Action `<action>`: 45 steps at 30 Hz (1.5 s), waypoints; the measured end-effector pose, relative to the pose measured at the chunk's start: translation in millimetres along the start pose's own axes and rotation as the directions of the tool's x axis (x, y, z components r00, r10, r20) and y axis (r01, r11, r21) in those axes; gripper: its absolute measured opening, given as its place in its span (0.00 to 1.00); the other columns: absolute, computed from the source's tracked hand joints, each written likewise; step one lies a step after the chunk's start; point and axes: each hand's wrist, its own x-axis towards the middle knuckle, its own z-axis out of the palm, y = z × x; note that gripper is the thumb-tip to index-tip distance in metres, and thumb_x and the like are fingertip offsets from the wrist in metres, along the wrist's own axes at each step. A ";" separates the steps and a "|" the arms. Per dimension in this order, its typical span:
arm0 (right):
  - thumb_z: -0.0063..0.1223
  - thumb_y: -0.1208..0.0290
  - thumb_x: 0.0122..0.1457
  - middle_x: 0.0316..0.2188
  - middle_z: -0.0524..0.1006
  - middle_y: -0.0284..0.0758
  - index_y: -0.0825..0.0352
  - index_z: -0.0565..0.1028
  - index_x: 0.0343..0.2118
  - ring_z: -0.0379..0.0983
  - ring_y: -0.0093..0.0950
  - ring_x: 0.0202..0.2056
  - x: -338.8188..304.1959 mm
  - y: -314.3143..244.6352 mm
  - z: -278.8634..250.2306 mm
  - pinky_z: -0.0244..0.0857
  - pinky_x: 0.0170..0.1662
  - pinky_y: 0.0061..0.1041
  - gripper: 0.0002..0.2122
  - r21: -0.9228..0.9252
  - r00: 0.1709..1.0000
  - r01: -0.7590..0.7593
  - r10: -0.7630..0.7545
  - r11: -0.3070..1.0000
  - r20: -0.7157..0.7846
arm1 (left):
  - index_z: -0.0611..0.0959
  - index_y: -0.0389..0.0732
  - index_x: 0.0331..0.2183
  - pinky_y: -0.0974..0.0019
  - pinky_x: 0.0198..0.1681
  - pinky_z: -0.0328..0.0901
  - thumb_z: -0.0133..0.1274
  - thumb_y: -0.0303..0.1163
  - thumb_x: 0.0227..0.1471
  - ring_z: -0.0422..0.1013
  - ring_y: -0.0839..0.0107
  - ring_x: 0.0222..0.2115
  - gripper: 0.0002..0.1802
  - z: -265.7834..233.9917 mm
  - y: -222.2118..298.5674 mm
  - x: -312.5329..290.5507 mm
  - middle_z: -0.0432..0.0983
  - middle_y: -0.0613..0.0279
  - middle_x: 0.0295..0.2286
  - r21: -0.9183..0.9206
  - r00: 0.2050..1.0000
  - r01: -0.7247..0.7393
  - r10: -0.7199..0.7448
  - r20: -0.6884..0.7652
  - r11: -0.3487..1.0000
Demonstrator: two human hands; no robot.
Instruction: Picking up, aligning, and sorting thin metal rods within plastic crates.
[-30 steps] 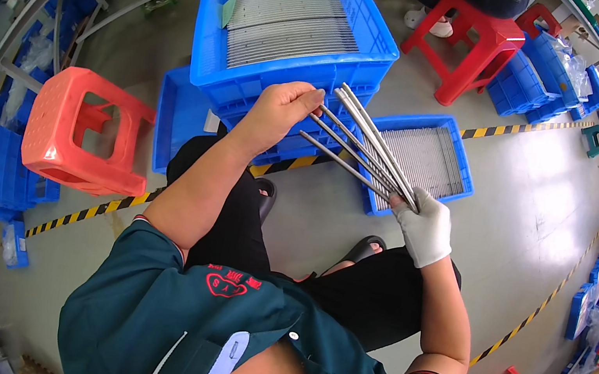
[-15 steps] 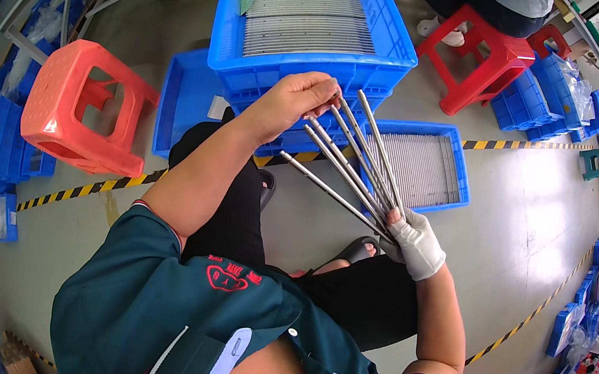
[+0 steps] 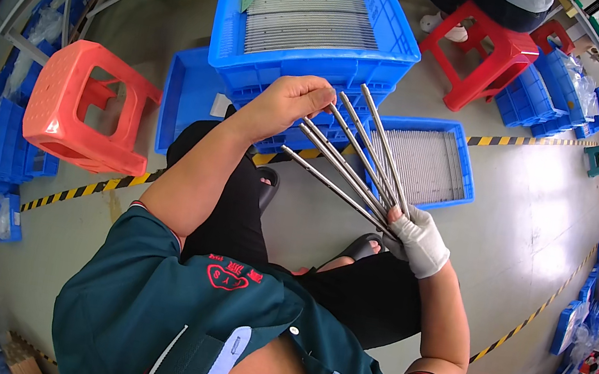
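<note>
My right hand (image 3: pixel 421 243), in a white glove with bare fingertips, grips several thin silvery metal rods (image 3: pixel 385 147) by their lower ends. The rods fan out up and to the left, above my lap. My bare left hand (image 3: pixel 293 104) is at the upper ends of the fan. Its thumb and fingers are pinched at the tip of one rod; the fingertips are partly hidden. Just beyond my hands stands a large blue crate (image 3: pixel 312 62), with rows of similar rods (image 3: pixel 314 7) lying side by side inside.
A lower blue bin (image 3: pixel 467 187) with more rods stands right of the crate stack, and another blue bin (image 3: pixel 174 107) is left. A red stool (image 3: pixel 61 96) stands at left. Another red stool (image 3: pixel 489 48), with a seated person, is at far right. Yellow-black tape (image 3: pixel 89 189) crosses the floor.
The fan of rods has shifted slightly, and one rod end has come away from my left fingertips. My right hand still grips the bundle. The whole view has moved a little.
</note>
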 end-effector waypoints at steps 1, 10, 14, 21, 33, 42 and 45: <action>0.49 0.52 0.57 0.15 0.63 0.25 0.67 0.71 0.30 0.54 0.13 0.14 -0.8 -1.4 1.5 0.46 0.17 0.13 0.19 0.008 1.000 0.009 -0.009 1.000 -0.006 | 0.77 0.38 0.28 0.78 0.25 0.52 0.45 0.45 0.57 0.55 0.83 0.21 0.19 -0.3 -0.3 -0.2 0.60 0.73 0.19 0.001 1.000 0.002 -0.002 0.000 1.000; 0.45 0.48 0.58 0.10 0.60 0.27 0.67 0.70 0.25 0.51 0.15 0.10 -5.8 0.0 -0.5 0.42 0.15 0.15 0.22 0.139 0.967 -0.065 0.028 0.988 0.254 | 0.76 0.38 0.30 0.79 0.29 0.54 0.46 0.42 0.57 0.57 0.82 0.24 0.17 1.3 4.1 -2.9 0.62 0.72 0.21 0.013 0.987 -0.160 0.160 0.011 0.987; 0.46 0.50 0.58 0.13 0.63 0.26 0.67 0.70 0.25 0.52 0.14 0.12 -6.5 -1.3 1.4 0.44 0.15 0.14 0.20 0.052 0.990 -0.005 -0.002 0.999 0.140 | 0.76 0.38 0.29 0.78 0.29 0.54 0.46 0.42 0.57 0.56 0.82 0.24 0.16 1.2 3.1 -1.7 0.63 0.71 0.22 -0.035 0.977 -0.206 0.204 -0.054 0.978; 0.48 0.53 0.58 0.16 0.65 0.24 0.69 0.73 0.29 0.54 0.12 0.16 -2.5 3.4 4.6 0.48 0.18 0.13 0.19 -0.040 1.000 0.004 -0.003 0.999 0.019 | 0.76 0.37 0.29 0.78 0.30 0.56 0.44 0.37 0.58 0.57 0.82 0.25 0.14 5.5 7.2 -2.0 0.64 0.71 0.23 0.056 0.980 -0.194 0.197 -0.041 0.979; 0.49 0.57 0.58 0.16 0.65 0.25 0.72 0.73 0.29 0.58 0.14 0.18 1.5 6.6 10.7 0.53 0.21 0.16 0.18 -0.166 0.985 0.105 -0.126 0.981 -0.119 | 0.76 0.36 0.29 0.78 0.29 0.56 0.47 0.40 0.57 0.58 0.82 0.25 0.16 2.2 3.5 -2.5 0.65 0.71 0.22 0.110 0.990 -0.129 0.134 -0.039 0.985; 0.49 0.51 0.57 0.16 0.65 0.25 0.68 0.71 0.26 0.56 0.13 0.16 -4.0 2.1 -2.2 0.49 0.19 0.13 0.20 0.085 0.958 -0.168 0.142 0.982 0.250 | 0.76 0.36 0.30 0.77 0.30 0.56 0.46 0.38 0.57 0.58 0.82 0.25 0.14 -0.3 7.0 -2.2 0.64 0.70 0.22 0.097 0.981 -0.195 0.194 0.024 0.976; 0.48 0.51 0.57 0.15 0.65 0.26 0.69 0.72 0.27 0.57 0.14 0.17 -2.1 5.9 9.1 0.51 0.20 0.13 0.21 -0.043 1.000 0.001 -0.001 0.999 0.016 | 0.77 0.36 0.30 0.77 0.30 0.56 0.46 0.37 0.57 0.58 0.82 0.26 0.14 7.6 4.5 -3.0 0.64 0.70 0.23 0.012 0.982 -0.172 0.173 -0.081 0.985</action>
